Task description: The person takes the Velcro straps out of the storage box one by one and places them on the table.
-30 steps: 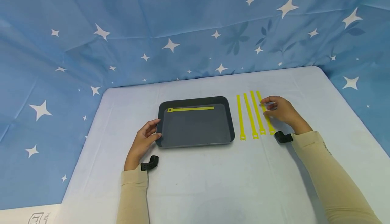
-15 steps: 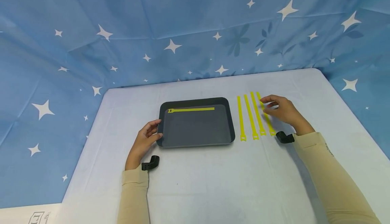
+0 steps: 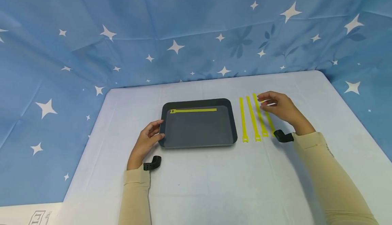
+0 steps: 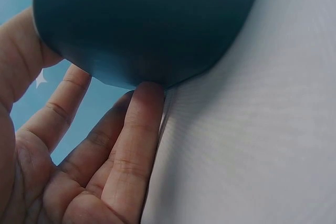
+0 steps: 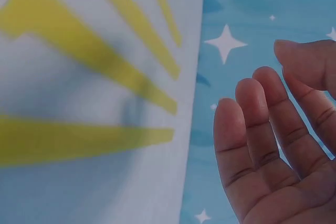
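A dark grey tray (image 3: 199, 145) lies in the middle of the white table (image 3: 214, 184). One yellow strap (image 3: 193, 110) lies along the tray's far side. Several more yellow straps (image 3: 251, 118) lie side by side right of the tray, seen blurred as yellow straps (image 5: 79, 140) in the right wrist view. My right hand (image 3: 277, 107) hovers over the rightmost straps, its fingers (image 5: 262, 135) relaxed and holding nothing. My left hand (image 3: 148, 138) rests against the tray's left edge. In the left wrist view its straight fingers (image 4: 131, 150) touch the outer wall of the tray (image 4: 147, 19).
A blue cloth with white stars (image 3: 183, 31) hangs behind and around the table. Black camera mounts sit at my left wrist (image 3: 152, 163) and right wrist (image 3: 283, 136). Bare tabletop spreads in front of the tray, towards me.
My right hand has shifted slightly left and away over the straps. The left hand, the tray and the straps have stayed where they were.
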`<move>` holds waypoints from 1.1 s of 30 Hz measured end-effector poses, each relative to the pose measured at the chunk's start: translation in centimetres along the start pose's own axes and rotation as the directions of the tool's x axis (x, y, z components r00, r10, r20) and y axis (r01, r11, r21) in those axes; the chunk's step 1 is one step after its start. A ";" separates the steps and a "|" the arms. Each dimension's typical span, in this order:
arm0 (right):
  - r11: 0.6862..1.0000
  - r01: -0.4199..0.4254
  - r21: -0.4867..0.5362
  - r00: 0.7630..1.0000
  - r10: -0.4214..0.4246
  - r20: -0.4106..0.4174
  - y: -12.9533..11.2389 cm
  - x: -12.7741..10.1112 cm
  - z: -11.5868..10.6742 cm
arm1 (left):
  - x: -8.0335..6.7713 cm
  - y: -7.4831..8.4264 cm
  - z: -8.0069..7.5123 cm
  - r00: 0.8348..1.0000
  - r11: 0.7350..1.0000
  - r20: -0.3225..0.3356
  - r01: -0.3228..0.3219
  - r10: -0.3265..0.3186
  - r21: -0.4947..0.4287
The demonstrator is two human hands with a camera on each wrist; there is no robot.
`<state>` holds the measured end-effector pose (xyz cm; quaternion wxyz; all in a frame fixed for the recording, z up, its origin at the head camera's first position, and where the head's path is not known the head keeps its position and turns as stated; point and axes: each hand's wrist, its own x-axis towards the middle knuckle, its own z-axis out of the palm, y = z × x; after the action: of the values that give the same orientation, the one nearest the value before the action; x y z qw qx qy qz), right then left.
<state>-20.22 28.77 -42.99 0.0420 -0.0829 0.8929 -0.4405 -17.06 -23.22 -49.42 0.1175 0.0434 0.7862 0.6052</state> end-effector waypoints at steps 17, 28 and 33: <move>0.992 0.051 0.116 0.998 -0.054 0.026 -2.9 1.7 1.5 | 0.2 -0.2 -0.1 1.000 1.000 0.011 -0.018 0.018 0.002; 0.981 0.094 0.172 0.994 -0.103 0.047 -4.3 2.8 3.3 | 0.2 -0.3 -0.2 1.000 1.000 0.013 -0.008 0.008 -0.006; 0.978 0.100 0.181 0.992 -0.113 0.062 -5.3 3.3 4.0 | 0.3 -0.4 -0.2 1.000 1.000 0.011 -0.004 0.004 -0.008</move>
<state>-22.29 21.85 -41.25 0.0576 -0.1422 0.8422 -0.5169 -17.37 -23.48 -49.77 0.1208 0.0480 0.7829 0.6084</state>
